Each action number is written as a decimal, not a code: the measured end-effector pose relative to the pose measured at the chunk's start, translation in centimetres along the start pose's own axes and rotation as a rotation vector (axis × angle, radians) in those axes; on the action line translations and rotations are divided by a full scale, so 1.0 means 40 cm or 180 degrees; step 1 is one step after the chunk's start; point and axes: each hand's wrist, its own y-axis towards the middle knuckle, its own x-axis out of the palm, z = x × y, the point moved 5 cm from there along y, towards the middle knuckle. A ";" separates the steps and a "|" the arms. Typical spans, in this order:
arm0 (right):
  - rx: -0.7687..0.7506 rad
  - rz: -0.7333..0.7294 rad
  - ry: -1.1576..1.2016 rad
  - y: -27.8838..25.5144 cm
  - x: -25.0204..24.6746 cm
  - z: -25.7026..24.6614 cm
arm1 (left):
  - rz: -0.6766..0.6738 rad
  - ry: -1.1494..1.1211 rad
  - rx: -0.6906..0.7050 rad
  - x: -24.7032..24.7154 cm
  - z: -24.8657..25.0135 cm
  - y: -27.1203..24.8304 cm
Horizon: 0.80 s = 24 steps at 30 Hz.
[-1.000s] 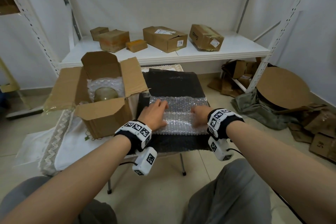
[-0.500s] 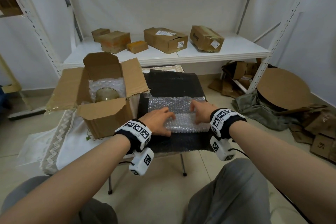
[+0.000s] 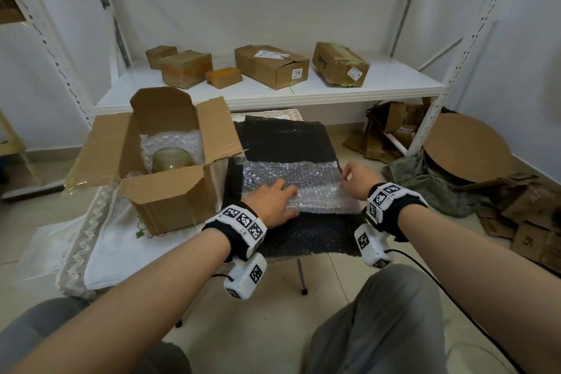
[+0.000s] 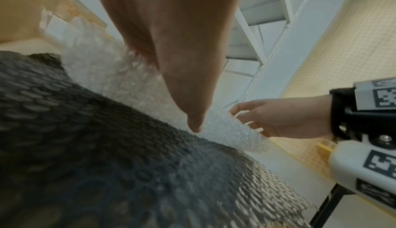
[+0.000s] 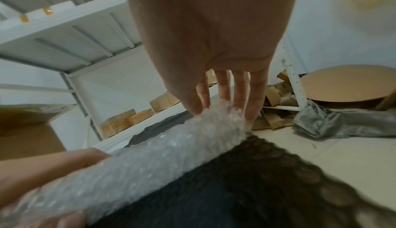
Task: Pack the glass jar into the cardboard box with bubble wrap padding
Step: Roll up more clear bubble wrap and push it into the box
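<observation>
The open cardboard box (image 3: 170,200) stands at the left of the small table, lined with bubble wrap, and the glass jar (image 3: 171,159) stands inside it. Right of the box a folded clear bubble wrap sheet (image 3: 315,188) lies on black bubble wrap (image 3: 282,143). My left hand (image 3: 285,200) lies flat on the sheet's left half, thumb (image 4: 190,109) at its near edge. My right hand (image 3: 349,174) pinches the sheet's right end (image 5: 222,121) between thumb and fingers. The sheet (image 4: 128,86) looks thick and doubled over.
A white shelf (image 3: 394,88) behind the table carries several closed cardboard boxes. A white lace-edged cloth (image 3: 103,246) hangs under the box. On the floor at the right lie a grey cloth (image 3: 425,188), a round cardboard disc (image 3: 467,146) and cardboard scraps.
The clear sheet has been folded over and is narrower. My right hand has slid from its top to its right end. My left hand has shifted right along the near edge.
</observation>
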 end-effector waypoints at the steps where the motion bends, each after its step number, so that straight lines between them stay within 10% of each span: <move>1: -0.0003 0.0006 0.0095 0.001 -0.002 0.008 | -0.0019 0.0007 0.0008 -0.006 0.000 0.002; 14: -0.1035 -0.0394 0.1110 -0.022 -0.003 -0.080 | 0.0411 0.0254 -0.0768 -0.138 -0.035 0.073; 24: -0.0184 0.0259 0.0949 0.084 0.048 -0.017 | 0.0171 0.0119 -0.0832 -0.081 -0.060 0.152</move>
